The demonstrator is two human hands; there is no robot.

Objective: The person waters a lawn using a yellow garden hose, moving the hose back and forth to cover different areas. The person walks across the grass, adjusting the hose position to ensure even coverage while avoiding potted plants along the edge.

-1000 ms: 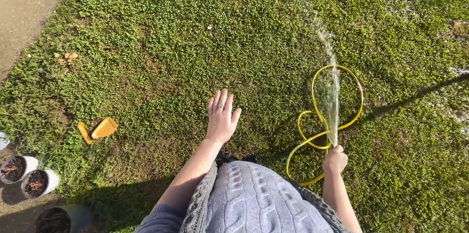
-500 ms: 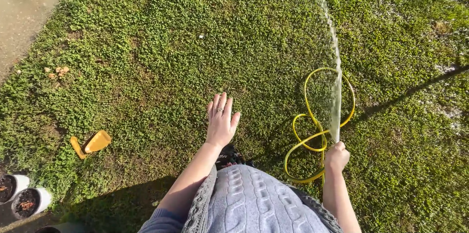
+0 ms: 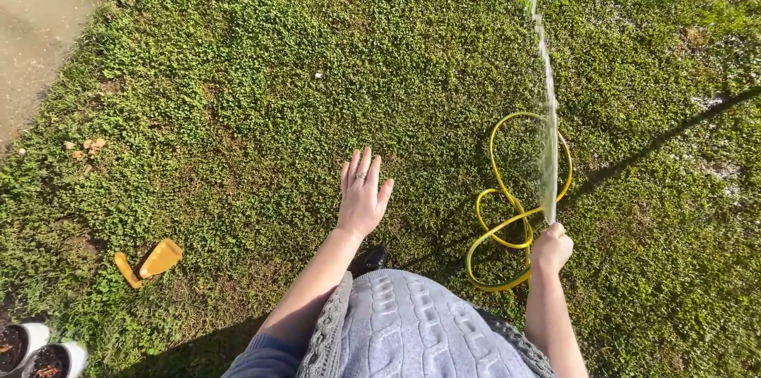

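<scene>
- Head view: my right hand (image 3: pixel 551 248), at 4 o'clock, is clenched round the end of the yellow hose (image 3: pixel 511 211), whose loops lie on the grass (image 3: pixel 261 93) just beside it.
- A water jet (image 3: pixel 545 85) shoots toward 12 o'clock.
- My left hand (image 3: pixel 362 196) hovers near centre, fingers spread, empty.

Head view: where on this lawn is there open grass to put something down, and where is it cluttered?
The widest free patch of green lawn lies ahead of the open left hand, between the paved strip and the water jet. Another lies past the jet, on the right. It is crowded by the right hand, where the coiled yellow hose lies, and near the yellow scoop and white pots.
</scene>
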